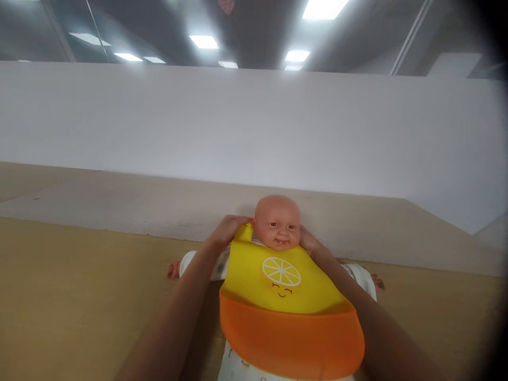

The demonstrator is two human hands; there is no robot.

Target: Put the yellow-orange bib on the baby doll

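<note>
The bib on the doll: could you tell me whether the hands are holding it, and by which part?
Yes. Both hands hold the bib by its neck straps, left hand and right hand either side of the doll.

The bib [286, 296] is bright yellow above, printed with a white citrus-slice wheel and a small dark smiling face, and its catch pocket below is solid orange. The doll [277, 222] wears white clothing with faint small greyish markings. The table [79, 296] is a pale yellowish wood tone, and the wall [254, 121] behind is plain white.
</note>
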